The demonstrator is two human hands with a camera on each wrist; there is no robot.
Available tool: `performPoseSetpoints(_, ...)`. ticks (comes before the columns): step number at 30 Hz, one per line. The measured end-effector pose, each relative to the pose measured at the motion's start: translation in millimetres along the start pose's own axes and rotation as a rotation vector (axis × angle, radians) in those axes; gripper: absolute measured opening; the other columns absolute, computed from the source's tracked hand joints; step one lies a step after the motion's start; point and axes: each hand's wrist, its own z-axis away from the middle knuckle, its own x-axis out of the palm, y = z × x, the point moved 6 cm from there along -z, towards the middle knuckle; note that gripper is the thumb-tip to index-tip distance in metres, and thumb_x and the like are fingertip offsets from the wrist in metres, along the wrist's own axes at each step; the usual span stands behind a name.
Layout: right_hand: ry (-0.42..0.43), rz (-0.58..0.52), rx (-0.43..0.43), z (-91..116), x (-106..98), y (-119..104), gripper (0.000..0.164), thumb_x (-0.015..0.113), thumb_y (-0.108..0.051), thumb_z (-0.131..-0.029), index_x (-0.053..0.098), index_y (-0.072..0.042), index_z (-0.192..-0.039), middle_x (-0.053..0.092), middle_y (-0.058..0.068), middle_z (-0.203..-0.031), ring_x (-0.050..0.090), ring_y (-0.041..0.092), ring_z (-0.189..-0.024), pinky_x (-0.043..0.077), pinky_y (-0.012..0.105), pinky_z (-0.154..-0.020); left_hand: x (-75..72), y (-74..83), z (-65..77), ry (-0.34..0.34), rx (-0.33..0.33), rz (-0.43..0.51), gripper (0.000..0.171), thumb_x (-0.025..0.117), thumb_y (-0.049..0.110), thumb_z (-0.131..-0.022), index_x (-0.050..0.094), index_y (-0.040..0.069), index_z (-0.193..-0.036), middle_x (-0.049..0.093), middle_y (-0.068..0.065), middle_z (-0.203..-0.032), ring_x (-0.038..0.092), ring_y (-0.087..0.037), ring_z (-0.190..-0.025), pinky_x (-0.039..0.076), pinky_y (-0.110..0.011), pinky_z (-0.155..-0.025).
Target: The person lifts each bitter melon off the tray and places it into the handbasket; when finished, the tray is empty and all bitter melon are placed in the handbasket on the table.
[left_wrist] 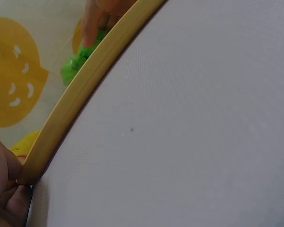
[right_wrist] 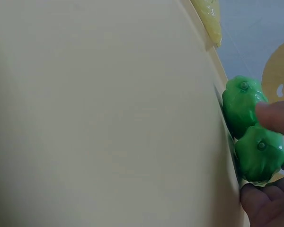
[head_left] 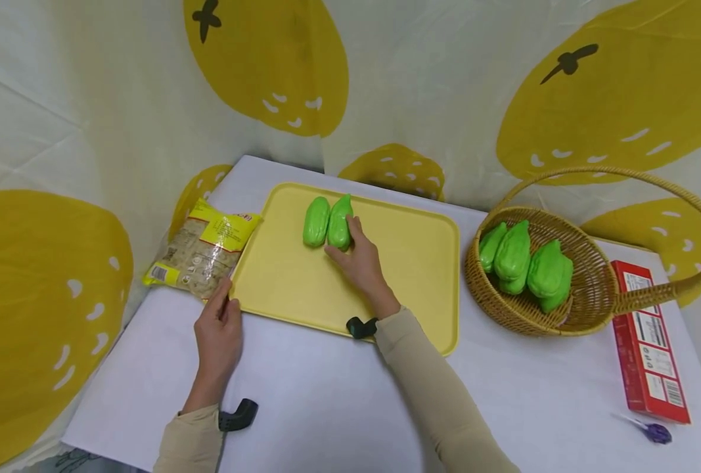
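Note:
Two glossy green ridged vegetables lie side by side on a yellow tray (head_left: pixel 303 295), towards its far left part. My right hand (head_left: pixel 359 259) holds the right-hand green vegetable (head_left: pixel 339 226), thumb on its left side and fingers on its right. The left-hand green vegetable (head_left: pixel 316 222) sits right beside it; the right wrist view shows the rounded ends of both. At the tray's near left corner, my left hand (head_left: pixel 219 335) grips the rim with thumb and fingers. Its fingertips are close to a plastic bag (head_left: pixel 199 253) with yellow printed ends, which leans by the tray's left edge.
A wicker basket (head_left: pixel 592 276) with a tall handle stands right of the tray, with several green vegetables (head_left: pixel 512 253) inside. Beyond it lies a red box (head_left: pixel 652 355), and a purple wrapped lollipop (head_left: pixel 656 432) is near the right table edge. A fruit-patterned curtain (head_left: pixel 409 79) hangs behind.

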Motion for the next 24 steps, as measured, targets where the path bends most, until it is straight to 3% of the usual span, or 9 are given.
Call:
performPoseSetpoints(7, 0.005, 0.009, -0.017, 0.3, -0.6, -0.8, 0.075, 0.062, -0.02, -0.091, 0.019, -0.009, -0.151, 0.017, 0.014, -0.157, 0.022, 0.02, -0.144, 0.026, 0.032, -0.119, -0.5, 0.3, 0.0, 0.019, 0.012, 0.004, 0.045, 0.046, 0.015, -0.099, 0.041, 0.02, -0.143, 0.038, 0.005, -0.149, 0.035, -0.009, -0.138, 0.04, -0.018, -0.107)
performPoseSetpoints(16, 0.024, 0.051, -0.047, 4.7, -10.0, -6.8, 0.071, 0.056, -0.023, -0.093, 0.018, -0.008, -0.151, 0.026, 0.011, -0.155, 0.033, 0.023, -0.139, 0.035, 0.035, -0.115, -1.6, 3.6, 0.1, 0.033, 0.035, -0.007, 0.044, 0.047, 0.014, -0.098, 0.043, 0.017, -0.142, 0.041, 0.001, -0.148, 0.035, -0.012, -0.138, 0.041, -0.022, -0.107)
performPoseSetpoints(24, 0.016, 0.026, -0.028, 9.6, -17.7, -13.2, 0.071, 0.056, -0.026, -0.094, 0.018, -0.009, -0.151, 0.028, 0.009, -0.154, 0.033, 0.021, -0.139, 0.034, 0.031, -0.115, -0.5, 2.0, 0.5, 0.022, 0.005, -0.019, 0.045, 0.045, 0.016, -0.099, 0.042, 0.018, -0.143, 0.039, 0.004, -0.149, 0.034, -0.009, -0.138, 0.041, -0.022, -0.107)
